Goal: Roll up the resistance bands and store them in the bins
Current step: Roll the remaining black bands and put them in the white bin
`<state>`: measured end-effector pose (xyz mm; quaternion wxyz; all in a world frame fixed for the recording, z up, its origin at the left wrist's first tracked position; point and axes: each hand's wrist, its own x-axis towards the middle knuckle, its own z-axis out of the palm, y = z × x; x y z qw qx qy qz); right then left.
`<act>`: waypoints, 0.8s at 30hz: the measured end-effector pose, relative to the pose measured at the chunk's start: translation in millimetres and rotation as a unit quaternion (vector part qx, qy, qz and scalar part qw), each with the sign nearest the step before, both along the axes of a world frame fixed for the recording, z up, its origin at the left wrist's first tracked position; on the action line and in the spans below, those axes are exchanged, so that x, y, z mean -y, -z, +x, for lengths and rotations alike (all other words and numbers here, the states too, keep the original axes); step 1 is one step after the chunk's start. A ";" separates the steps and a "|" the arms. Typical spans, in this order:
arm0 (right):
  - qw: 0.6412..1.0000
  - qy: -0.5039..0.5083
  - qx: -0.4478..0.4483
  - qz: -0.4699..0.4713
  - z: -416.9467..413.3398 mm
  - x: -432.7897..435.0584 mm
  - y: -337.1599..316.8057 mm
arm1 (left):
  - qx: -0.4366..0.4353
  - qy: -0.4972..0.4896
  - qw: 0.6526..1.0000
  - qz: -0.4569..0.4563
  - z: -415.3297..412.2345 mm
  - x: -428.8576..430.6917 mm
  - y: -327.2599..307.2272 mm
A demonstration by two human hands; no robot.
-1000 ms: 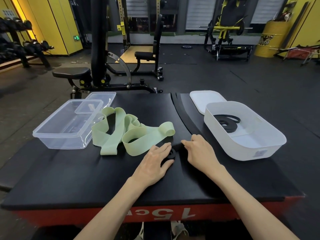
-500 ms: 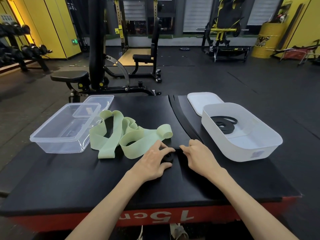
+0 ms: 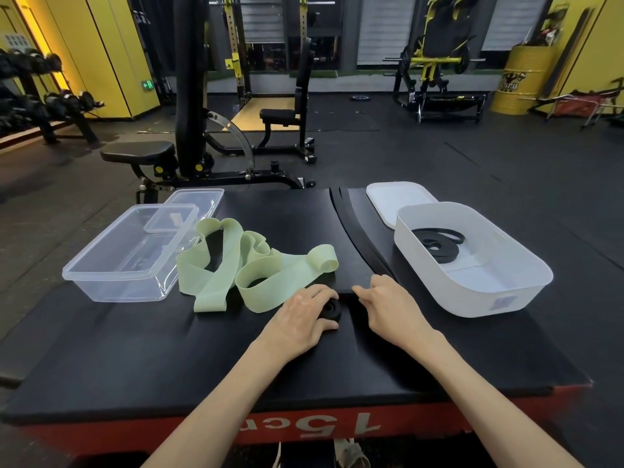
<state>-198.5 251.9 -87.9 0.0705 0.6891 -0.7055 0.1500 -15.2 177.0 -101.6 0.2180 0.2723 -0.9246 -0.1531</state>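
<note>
A black resistance band (image 3: 363, 241) stretches across the black platform from the far edge toward me. Its near end is wound into a small coil (image 3: 330, 309). My left hand (image 3: 300, 319) grips that coil with thumb and fingers. My right hand (image 3: 388, 304) presses flat on the band just right of the coil. A pale green wide band (image 3: 256, 268) lies loose and tangled left of my hands. A white bin (image 3: 526, 288) at the right holds a coiled black band (image 3: 439, 246). A clear bin (image 3: 111, 265) stands at the left.
A white lid (image 3: 395, 197) lies behind the white bin and a clear lid (image 3: 199, 199) behind the clear bin. The black platform (image 3: 169, 359) has a red front edge near me. Weight benches and racks stand on the gym floor beyond.
My left hand has turned the black coil a little and its fingers now wrap further around it. My right hand stays pressed on the band. The camera view tilted slightly down.
</note>
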 end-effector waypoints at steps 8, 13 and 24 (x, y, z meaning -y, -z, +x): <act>0.999 -0.029 0.015 0.003 9.6 -16.4 0.4 | -0.004 -0.017 1.000 -0.020 -1.9 -2.5 5.6; 0.999 -0.033 0.032 0.003 13.7 -22.3 -0.7 | 0.017 -0.024 0.998 -0.055 -1.2 -5.2 12.7; 0.998 -0.025 0.060 -0.010 8.8 -20.1 -13.8 | 0.093 -0.025 0.995 -0.025 -2.5 -4.5 6.7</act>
